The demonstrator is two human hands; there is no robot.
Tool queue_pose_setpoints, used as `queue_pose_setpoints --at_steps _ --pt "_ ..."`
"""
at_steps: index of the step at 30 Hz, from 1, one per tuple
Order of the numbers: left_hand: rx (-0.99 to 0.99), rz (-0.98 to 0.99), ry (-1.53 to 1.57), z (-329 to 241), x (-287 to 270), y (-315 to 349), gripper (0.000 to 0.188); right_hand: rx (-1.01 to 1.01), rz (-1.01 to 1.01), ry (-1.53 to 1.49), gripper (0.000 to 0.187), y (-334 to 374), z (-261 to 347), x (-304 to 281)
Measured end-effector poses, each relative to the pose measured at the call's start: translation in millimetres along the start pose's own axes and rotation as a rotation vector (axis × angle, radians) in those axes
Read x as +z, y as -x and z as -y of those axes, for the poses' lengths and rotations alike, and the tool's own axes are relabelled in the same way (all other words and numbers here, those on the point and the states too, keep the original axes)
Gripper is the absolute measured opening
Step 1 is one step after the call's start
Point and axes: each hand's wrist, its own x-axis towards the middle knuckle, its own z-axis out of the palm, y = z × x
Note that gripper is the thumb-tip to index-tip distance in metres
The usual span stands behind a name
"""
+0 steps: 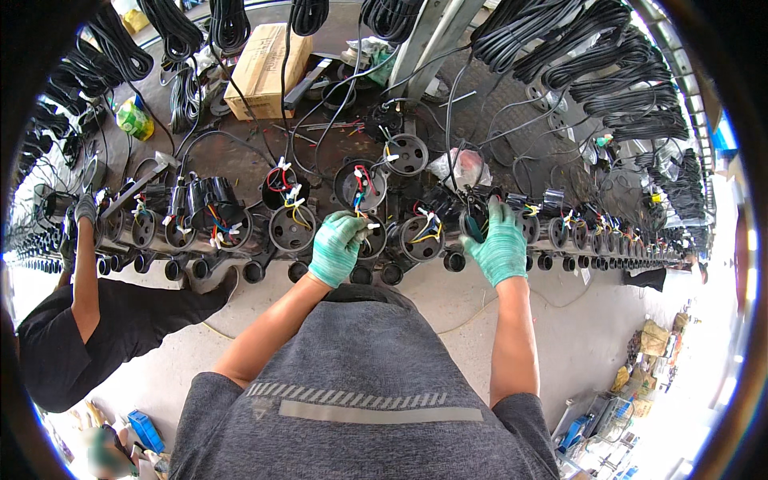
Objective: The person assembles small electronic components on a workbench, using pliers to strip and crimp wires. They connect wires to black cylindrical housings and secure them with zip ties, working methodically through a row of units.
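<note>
My left hand (336, 246), in a green glove, rests on a round black motor housing (370, 240) in the row along the table (480, 104), its grip closed on a bunch of coloured wires (362, 210) that rise from it. My right hand (500, 244), gloved the same, is closed around another black housing (475, 220) just to the right. Between them sits an open housing with yellow and blue wires (422, 232). Behind, loose black cables (336, 112) trail over the table, with a cardboard box (268, 68) and a clear plastic bag (462, 168). Coiled black cords (608, 64) hang overhead. At far left another person's gloved hand (84, 210) touches the same row.
</note>
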Motion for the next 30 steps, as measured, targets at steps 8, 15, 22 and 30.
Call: queue_pose_setpoints --at_steps 8,15,22,30 --pt "-0.015 0.015 0.043 4 -2 -1 0.018 0.048 0.069 -0.011 0.109 23 25 -12" --pt "-0.091 0.081 0.132 3 -10 -4 0.021 -0.216 0.13 -0.52 0.092 83 102 11" --pt "-0.073 0.07 0.148 10 -8 -2 0.017 -0.117 0.155 -0.531 0.09 80 129 7" --pt "-0.114 0.066 0.178 12 -7 2 0.021 -0.084 0.31 -0.49 0.095 70 141 -4"
